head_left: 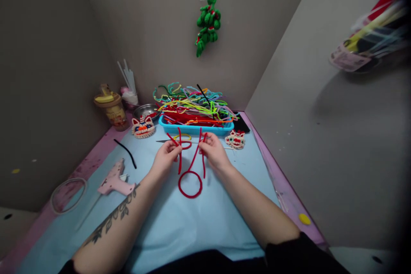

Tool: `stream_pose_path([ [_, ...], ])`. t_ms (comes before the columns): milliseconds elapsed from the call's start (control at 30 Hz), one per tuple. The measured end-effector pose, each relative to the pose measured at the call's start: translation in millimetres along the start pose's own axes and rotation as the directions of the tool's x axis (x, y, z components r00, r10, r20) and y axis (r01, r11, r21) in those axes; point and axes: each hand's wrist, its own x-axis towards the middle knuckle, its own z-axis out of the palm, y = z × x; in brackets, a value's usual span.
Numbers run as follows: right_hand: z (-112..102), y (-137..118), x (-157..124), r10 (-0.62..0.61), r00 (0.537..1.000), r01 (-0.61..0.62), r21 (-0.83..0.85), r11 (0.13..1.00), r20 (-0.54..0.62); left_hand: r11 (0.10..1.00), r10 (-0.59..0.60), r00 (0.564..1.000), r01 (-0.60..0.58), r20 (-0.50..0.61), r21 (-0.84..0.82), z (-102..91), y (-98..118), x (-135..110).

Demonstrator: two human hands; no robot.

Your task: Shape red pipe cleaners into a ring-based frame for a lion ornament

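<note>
Okay, left hand (168, 153) pinches red pipe-cleaner strands (180, 163); right hand (212, 147) pinches another loose strand (204, 168) plus what looks like the stem (194, 160) of the red ring (190, 197). Risk: uneven pull could kink the stem or warp the ring. Ring sits below and between both hands; scissors (162, 141) just beyond, glue gun (113, 181) left on bench (288, 192).

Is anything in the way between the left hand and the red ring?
Nothing I can see blocks it. Only a red stem, pinched in the left hand, points down toward the red ring.
</note>
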Motion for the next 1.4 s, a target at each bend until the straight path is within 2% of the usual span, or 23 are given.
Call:
stream_pose_path([
  [67,-20,-6,12,0.012,0.999,-0.019,-0.141,0.99,-0.047,0.998,-0.054,0.998,0.055,0.028,-0.021,-2.0,2,1],
  [100,-29,-8,17,0.005,0.997,-0.027,-0.268,0.963,-0.081,0.997,-0.075,0.996,0.076,0.051,-0.028,-2.2,2,1],
  [167,-40,-10,20,-0.16,0.974,0.055,-0.516,0.855,-0.162,0.994,-0.097,0.991,0.1,0.093,-0.03,-1.2,0,1],
  [233,-40,-9,17,-0.35,0.929,0.192,-0.646,0.738,-0.123,0.994,-0.1,0.987,0.103,0.123,-0.018,0.9,-2,0],
  [267,-36,-7,13,-0.384,0.921,0.252,-0.651,0.717,-0.066,0.995,-0.099,0.986,0.101,0.136,-0.005,2.1,-4,-1],
  [333,-25,-3,4,-0.28,0.957,0.274,-0.552,0.787,0.076,0.996,-0.093,0.983,0.09,0.161,0.028,4.1,-6,-2],
  [367,-18,-1,-1,-0.182,0.974,0.223,-0.464,0.857,0.133,0.996,-0.087,0.981,0.082,0.172,0.04,4.9,-6,-3],
  [433,-5,4,-8,-0.006,0.979,0.062,-0.275,0.959,0.202,0.996,-0.076,0.978,0.067,0.196,0.053,6.0,-7,-3],
  [500,4,9,-14,0.095,0.971,-0.064,-0.14,0.988,0.221,0.997,-0.073,0.973,0.062,0.22,0.056,6.7,-7,-4],
  [567,9,11,-16,0.136,0.966,-0.125,-0.064,0.99,0.221,0.996,-0.075,0.97,0.061,0.232,0.068,7.1,-7,-4],
  [767,5,7,-12,0.185,0.967,-0.193,0.031,0.981,0.174,0.995,-0.078,0.971,0.062,0.224,0.078,5.5,-8,-4],
  [967,-7,4,-7,0.11,0.975,-0.117,0.025,0.993,0.194,0.987,-0.148,0.967,0.156,0.208,-0.025,-0.3,-9,-1],
  [1133,-3,4,-11,0.046,0.96,-0.04,-0.029,0.999,0.277,0.981,-0.187,0.963,0.194,0.196,-0.02,-0.8,-13,0],
  [1233,0,5,-13,0.05,0.953,-0.033,-0.06,0.998,0.3,0.986,-0.153,0.966,0.163,0.207,-0.03,1.1,-13,-1],
  [1400,2,10,-12,0.066,0.975,-0.054,-0.064,0.996,0.213,1.0,-0.027,0.985,0.026,0.171,0.009,3.5,-13,-1],
])
